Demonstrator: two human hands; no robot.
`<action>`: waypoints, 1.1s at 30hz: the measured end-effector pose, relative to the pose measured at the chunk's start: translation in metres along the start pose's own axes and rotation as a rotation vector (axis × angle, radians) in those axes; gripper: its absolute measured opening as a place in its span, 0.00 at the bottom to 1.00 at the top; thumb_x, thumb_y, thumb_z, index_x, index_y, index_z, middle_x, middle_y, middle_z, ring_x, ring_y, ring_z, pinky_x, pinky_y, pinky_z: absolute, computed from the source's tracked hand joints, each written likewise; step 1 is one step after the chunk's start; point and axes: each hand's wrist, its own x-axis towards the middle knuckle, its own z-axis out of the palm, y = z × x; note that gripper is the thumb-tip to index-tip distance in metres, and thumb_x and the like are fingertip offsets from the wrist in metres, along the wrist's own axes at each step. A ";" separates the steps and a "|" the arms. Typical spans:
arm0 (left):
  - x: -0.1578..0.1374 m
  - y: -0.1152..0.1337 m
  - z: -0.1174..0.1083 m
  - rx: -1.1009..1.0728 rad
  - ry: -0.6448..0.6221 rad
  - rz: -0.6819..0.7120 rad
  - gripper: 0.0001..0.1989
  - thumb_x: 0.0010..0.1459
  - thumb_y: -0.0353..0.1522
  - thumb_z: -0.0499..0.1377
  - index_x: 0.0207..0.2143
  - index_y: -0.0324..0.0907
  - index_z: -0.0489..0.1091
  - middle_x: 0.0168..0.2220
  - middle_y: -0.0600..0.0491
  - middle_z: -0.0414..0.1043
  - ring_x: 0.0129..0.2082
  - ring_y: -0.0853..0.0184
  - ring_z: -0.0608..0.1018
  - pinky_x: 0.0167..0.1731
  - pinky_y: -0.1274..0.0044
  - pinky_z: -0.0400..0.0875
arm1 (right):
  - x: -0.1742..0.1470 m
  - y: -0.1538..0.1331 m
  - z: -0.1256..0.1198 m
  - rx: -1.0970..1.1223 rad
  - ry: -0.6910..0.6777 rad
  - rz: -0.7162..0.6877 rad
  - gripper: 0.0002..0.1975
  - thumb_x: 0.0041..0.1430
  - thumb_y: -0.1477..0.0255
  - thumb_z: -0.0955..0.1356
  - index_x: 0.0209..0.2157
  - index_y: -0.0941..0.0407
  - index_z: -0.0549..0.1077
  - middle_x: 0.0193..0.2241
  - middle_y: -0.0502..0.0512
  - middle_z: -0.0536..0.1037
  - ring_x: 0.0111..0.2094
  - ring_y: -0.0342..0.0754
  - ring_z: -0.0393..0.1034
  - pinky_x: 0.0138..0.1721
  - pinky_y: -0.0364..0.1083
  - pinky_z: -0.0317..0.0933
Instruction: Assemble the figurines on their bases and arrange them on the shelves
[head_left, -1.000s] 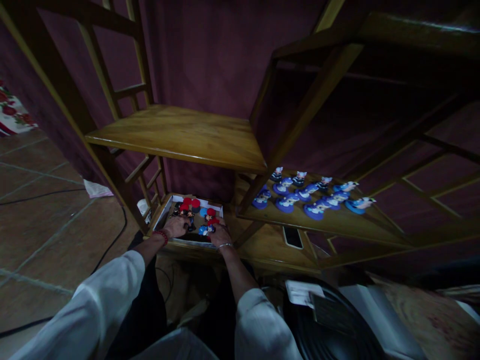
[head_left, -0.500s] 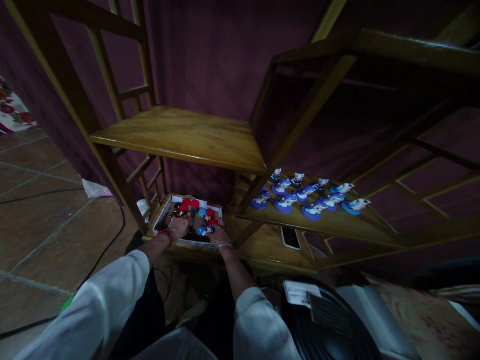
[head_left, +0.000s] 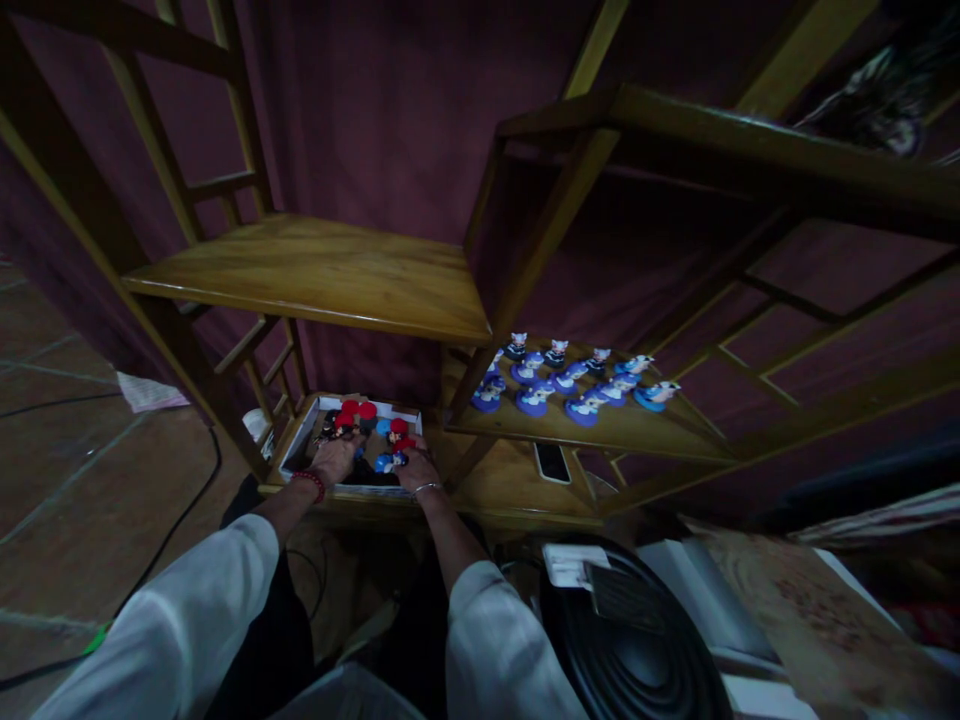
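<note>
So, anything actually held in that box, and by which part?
Right hand meets a blue figurine at the end nearest that hand; a firm grip can't be confirmed. Left hand is among dark figurines; whether it holds one can't be told.

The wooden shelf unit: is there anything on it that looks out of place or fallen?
Perhaps the dark phone: it lies flat on the lower board, apart from the figurines standing above. Nothing looks spilled; small damage may not show in this dim view.
</note>
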 end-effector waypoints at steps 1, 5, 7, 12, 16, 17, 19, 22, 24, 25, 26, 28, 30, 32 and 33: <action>0.001 0.000 0.001 -0.009 -0.001 0.018 0.27 0.46 0.22 0.49 0.51 0.45 0.60 0.46 0.43 0.67 0.42 0.59 0.72 0.41 0.71 0.64 | 0.000 0.000 0.000 0.000 0.003 0.000 0.15 0.43 0.73 0.66 0.37 0.52 0.72 0.54 0.49 0.56 0.48 0.48 0.58 0.49 0.44 0.52; 0.004 -0.003 0.005 -0.013 0.012 0.035 0.26 0.47 0.22 0.48 0.48 0.48 0.64 0.50 0.46 0.63 0.43 0.59 0.72 0.41 0.71 0.64 | 0.000 0.001 0.001 0.011 0.012 0.002 0.15 0.43 0.72 0.66 0.36 0.52 0.72 0.54 0.48 0.56 0.47 0.48 0.59 0.48 0.44 0.53; 0.006 -0.004 0.006 -0.005 0.017 0.042 0.25 0.48 0.23 0.48 0.48 0.48 0.63 0.49 0.46 0.65 0.43 0.59 0.72 0.40 0.70 0.64 | 0.000 0.001 0.001 0.013 0.014 0.006 0.15 0.42 0.72 0.67 0.36 0.51 0.72 0.54 0.48 0.57 0.47 0.48 0.59 0.48 0.43 0.53; 0.005 -0.005 0.008 0.016 0.023 0.059 0.20 0.50 0.24 0.48 0.45 0.46 0.66 0.45 0.45 0.68 0.41 0.59 0.73 0.39 0.70 0.65 | 0.000 0.002 0.001 0.018 0.006 0.004 0.14 0.42 0.73 0.67 0.35 0.52 0.72 0.54 0.48 0.57 0.47 0.47 0.59 0.48 0.43 0.53; 0.004 -0.004 0.006 0.036 0.020 0.061 0.17 0.50 0.24 0.48 0.42 0.42 0.66 0.41 0.44 0.71 0.39 0.58 0.74 0.37 0.70 0.66 | 0.000 0.002 0.001 0.009 0.008 0.004 0.14 0.42 0.72 0.67 0.36 0.52 0.72 0.54 0.48 0.56 0.48 0.49 0.57 0.48 0.44 0.53; 0.003 -0.004 0.005 0.041 0.019 0.054 0.16 0.50 0.25 0.48 0.41 0.41 0.66 0.40 0.43 0.71 0.38 0.58 0.74 0.36 0.70 0.66 | 0.000 0.002 0.001 0.001 0.008 0.004 0.14 0.41 0.72 0.67 0.35 0.52 0.72 0.54 0.48 0.56 0.48 0.49 0.57 0.48 0.44 0.53; 0.002 -0.003 0.004 0.048 0.014 0.041 0.15 0.51 0.25 0.48 0.41 0.41 0.66 0.37 0.43 0.72 0.37 0.58 0.74 0.36 0.70 0.66 | 0.000 0.002 0.001 -0.008 0.009 -0.001 0.14 0.42 0.72 0.66 0.35 0.52 0.72 0.54 0.48 0.56 0.48 0.48 0.58 0.48 0.43 0.53; 0.001 0.000 0.000 0.056 0.002 0.021 0.14 0.52 0.27 0.48 0.41 0.40 0.66 0.35 0.42 0.72 0.37 0.58 0.75 0.35 0.70 0.66 | 0.000 0.003 0.002 0.004 0.021 -0.017 0.13 0.43 0.73 0.66 0.35 0.52 0.72 0.54 0.48 0.57 0.47 0.47 0.59 0.47 0.42 0.53; -0.001 0.002 -0.003 0.060 -0.001 0.011 0.14 0.52 0.27 0.48 0.41 0.40 0.65 0.35 0.42 0.72 0.37 0.59 0.75 0.35 0.70 0.66 | 0.000 0.003 0.002 0.016 0.029 -0.023 0.13 0.42 0.73 0.66 0.35 0.53 0.72 0.53 0.49 0.57 0.47 0.47 0.59 0.48 0.42 0.53; -0.002 0.004 -0.004 0.060 0.004 0.007 0.14 0.53 0.27 0.47 0.41 0.40 0.65 0.36 0.42 0.72 0.37 0.59 0.75 0.36 0.70 0.66 | 0.000 0.003 0.003 0.021 0.031 -0.026 0.13 0.42 0.73 0.66 0.35 0.53 0.72 0.53 0.50 0.58 0.47 0.47 0.59 0.48 0.42 0.53; -0.003 0.006 -0.006 0.059 0.012 0.003 0.14 0.53 0.27 0.47 0.42 0.40 0.65 0.36 0.42 0.72 0.37 0.59 0.75 0.36 0.70 0.66 | 0.000 0.003 0.003 0.025 0.031 -0.029 0.13 0.42 0.73 0.66 0.35 0.54 0.73 0.53 0.50 0.58 0.47 0.47 0.59 0.48 0.42 0.52; -0.006 0.010 -0.008 0.057 0.034 0.001 0.13 0.54 0.28 0.47 0.41 0.39 0.65 0.38 0.42 0.71 0.38 0.60 0.74 0.36 0.72 0.66 | 0.000 0.003 0.004 0.036 0.033 -0.030 0.13 0.42 0.74 0.66 0.34 0.54 0.73 0.52 0.51 0.59 0.47 0.47 0.60 0.48 0.43 0.52; -0.008 0.014 -0.008 0.063 0.048 -0.002 0.13 0.54 0.28 0.48 0.42 0.37 0.64 0.38 0.40 0.71 0.38 0.59 0.74 0.36 0.71 0.66 | 0.001 0.004 0.004 0.048 0.042 -0.033 0.13 0.42 0.75 0.66 0.34 0.54 0.73 0.52 0.51 0.61 0.47 0.47 0.60 0.48 0.43 0.52; -0.010 0.016 -0.008 0.063 0.051 -0.002 0.15 0.54 0.28 0.48 0.44 0.36 0.62 0.36 0.39 0.72 0.37 0.58 0.75 0.35 0.70 0.66 | 0.002 0.004 0.005 0.054 0.049 -0.042 0.14 0.42 0.75 0.66 0.35 0.54 0.73 0.51 0.52 0.62 0.47 0.47 0.60 0.48 0.42 0.53; -0.011 0.016 -0.008 0.058 0.051 -0.005 0.16 0.54 0.28 0.48 0.46 0.35 0.60 0.35 0.38 0.72 0.36 0.57 0.75 0.35 0.69 0.66 | 0.002 0.004 0.006 0.054 0.051 -0.047 0.14 0.42 0.75 0.66 0.35 0.54 0.73 0.51 0.52 0.62 0.47 0.47 0.60 0.47 0.42 0.53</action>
